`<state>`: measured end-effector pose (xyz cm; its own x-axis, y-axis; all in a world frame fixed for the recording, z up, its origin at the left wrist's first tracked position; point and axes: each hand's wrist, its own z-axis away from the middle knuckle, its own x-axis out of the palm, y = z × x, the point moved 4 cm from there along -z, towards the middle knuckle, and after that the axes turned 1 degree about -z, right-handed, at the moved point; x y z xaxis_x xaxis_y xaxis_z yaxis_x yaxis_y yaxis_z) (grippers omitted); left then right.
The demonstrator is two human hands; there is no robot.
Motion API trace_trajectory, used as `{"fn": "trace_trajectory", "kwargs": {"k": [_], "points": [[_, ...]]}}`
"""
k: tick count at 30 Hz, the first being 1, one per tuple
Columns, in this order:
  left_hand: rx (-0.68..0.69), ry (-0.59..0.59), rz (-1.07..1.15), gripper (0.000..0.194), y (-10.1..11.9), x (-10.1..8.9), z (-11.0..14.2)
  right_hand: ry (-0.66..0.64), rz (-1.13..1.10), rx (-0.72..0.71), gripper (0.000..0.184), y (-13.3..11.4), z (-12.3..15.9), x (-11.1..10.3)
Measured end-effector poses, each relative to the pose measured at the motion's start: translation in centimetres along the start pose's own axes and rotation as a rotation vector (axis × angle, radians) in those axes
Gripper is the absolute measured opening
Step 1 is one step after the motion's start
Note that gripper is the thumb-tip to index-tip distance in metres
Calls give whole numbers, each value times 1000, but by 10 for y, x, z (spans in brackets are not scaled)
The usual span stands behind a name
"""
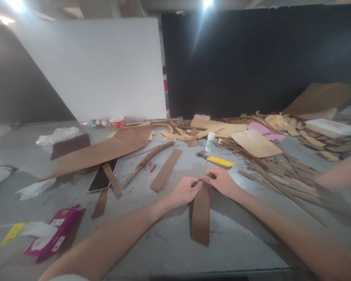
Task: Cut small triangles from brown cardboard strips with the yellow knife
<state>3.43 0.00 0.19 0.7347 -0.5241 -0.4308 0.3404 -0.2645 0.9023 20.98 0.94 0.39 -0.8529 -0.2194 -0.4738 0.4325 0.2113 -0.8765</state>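
Both my hands meet at the far end of a brown cardboard strip [200, 216] that lies lengthwise on the grey table [169, 249]. My left hand [185, 190] pinches the strip's top edge with closed fingers. My right hand [220, 181] pinches the same edge from the right, fingers curled. A yellow utility knife [219, 160] and a white glue stick with a green cap [210, 141] lie just beyond my hands.
More brown strips [165, 170] and a large cardboard sheet [103, 150] lie to the left, over a phone [101, 177]. A magenta box [54, 237] sits near left. Cardboard scraps pile at right [275, 164]. Another person's arm [337, 175] reaches in from the right. White [93, 66] and black boards stand behind.
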Motion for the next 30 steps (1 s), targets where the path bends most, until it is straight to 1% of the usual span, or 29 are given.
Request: {"fn": "trace_trajectory", "kwargs": {"k": [2, 7, 9, 12, 14, 17, 21, 24, 30], "points": [[-2, -8, 0, 50, -1, -1, -1, -23, 9, 16, 59, 1, 0, 0], [2, 0, 20, 49, -1, -2, -1, -61, -11, 3, 64, 5, -2, -1], [-3, -1, 48, 49, 0, -1, -1, -44, -59, 19, 66, 9, -2, 0], [-10, -1, 81, 51, 1, 0, 0, -7, -200, 72, 71, 13, -3, -1], [-12, 1, 94, 53, 1, 1, 0, 14, -242, 91, 72, 13, -2, -2], [-8, 26, 119, 53, 0, 0, 0, 38, -192, 54, 67, 8, 0, -6], [-7, 37, 243, 56, -2, 1, -1, 24, -170, -1, 59, 1, 3, -5], [-14, 52, 304, 58, -8, 3, -3, 29, -141, 5, 56, 1, 4, -4], [-83, 137, 404, 63, -23, 4, -7, 0, -118, 21, 57, 2, 5, -4]]}}
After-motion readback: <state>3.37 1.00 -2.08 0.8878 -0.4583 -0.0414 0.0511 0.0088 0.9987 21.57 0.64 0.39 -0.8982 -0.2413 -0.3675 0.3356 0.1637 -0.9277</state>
